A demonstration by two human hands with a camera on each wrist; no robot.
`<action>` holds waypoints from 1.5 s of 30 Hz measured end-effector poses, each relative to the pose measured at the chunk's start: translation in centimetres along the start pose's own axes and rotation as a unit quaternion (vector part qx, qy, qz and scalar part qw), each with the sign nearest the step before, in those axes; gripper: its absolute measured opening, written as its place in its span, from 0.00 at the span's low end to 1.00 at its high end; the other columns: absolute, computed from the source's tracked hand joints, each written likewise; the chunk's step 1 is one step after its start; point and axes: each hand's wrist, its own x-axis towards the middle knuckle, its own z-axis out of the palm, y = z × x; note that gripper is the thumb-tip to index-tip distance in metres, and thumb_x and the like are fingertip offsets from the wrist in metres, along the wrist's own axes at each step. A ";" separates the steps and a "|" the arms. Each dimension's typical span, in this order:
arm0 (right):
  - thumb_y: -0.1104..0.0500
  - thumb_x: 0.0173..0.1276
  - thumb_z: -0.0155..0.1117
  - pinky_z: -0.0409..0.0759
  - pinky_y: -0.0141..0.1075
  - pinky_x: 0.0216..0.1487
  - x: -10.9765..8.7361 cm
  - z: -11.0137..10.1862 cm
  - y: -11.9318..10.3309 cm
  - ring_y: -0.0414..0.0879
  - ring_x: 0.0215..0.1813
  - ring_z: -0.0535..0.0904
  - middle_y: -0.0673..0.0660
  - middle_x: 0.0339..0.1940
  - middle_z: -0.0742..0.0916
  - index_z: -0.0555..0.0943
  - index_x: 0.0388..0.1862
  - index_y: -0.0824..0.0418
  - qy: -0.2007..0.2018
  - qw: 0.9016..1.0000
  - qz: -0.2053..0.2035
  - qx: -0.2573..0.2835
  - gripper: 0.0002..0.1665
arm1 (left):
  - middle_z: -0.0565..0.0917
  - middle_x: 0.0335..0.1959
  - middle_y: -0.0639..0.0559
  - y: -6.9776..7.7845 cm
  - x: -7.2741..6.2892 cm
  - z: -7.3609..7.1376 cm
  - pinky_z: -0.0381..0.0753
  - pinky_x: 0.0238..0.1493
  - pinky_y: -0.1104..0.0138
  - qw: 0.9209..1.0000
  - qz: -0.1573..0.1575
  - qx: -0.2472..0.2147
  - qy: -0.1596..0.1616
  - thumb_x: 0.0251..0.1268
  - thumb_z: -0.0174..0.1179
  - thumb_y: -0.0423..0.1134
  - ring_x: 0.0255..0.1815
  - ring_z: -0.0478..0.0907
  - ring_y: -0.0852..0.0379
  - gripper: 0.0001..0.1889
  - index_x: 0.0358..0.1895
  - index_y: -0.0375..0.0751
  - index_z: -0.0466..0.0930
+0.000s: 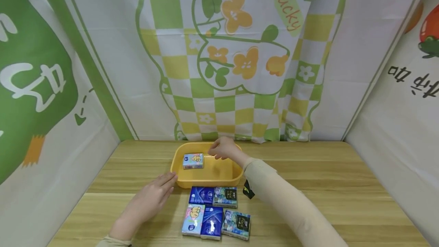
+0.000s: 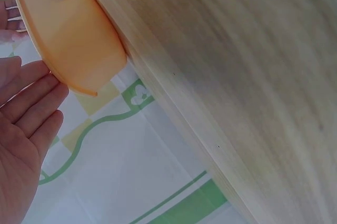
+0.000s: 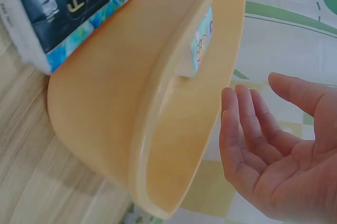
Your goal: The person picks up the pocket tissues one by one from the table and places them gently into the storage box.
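at the bottom centre of the frame lie three small packs in a row: a pink and pale-blue pack [image 1: 193, 220], a dark blue pack [image 1: 212, 223] against its right side, and a flowered pack with a black panel [image 1: 236, 225], turned slightly askew. just above them, side by side, lie a second dark blue pack [image 1: 201, 195] and a second flowered pack [image 1: 225, 196], both close below the tray. from the lower left comes the left hand [image 1: 151, 198], its fingers straight and together, fingertips touching the left rim of the yellow tray [image 1: 205, 183]; it grips nothing. from the lower right a beige sleeve [image 1: 288, 197] reaches up across the tray's right side, a small black item [image 1: 248, 190] by its cuff. inside the tray, toward its left, a pale-blue and pink pack [image 1: 193, 161] lies flat. right of that pack, over the far part of the tray, is the right hand [image 1: 224, 148], fingers loosely bent, thumb well apart from them, holding nothing. beyond the wooden table [image 1: 326, 186], a checked curtain [image 1: 205, 104] with orange flowers hangs at upper centre, the word "lucky" toward its upper right.
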 end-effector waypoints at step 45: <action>0.54 0.61 0.68 0.80 0.31 0.30 -10.4 -0.8 3.1 0.41 0.33 0.78 0.50 0.30 0.85 0.83 0.34 0.57 -0.025 0.991 -0.117 -0.058 0.08 | 0.77 0.60 0.39 -0.1 0.1 0.2 0.75 0.61 0.50 1.000 0.013 -0.001 0.016 0.64 0.60 0.35 0.59 0.76 0.42 0.20 0.59 0.35 0.76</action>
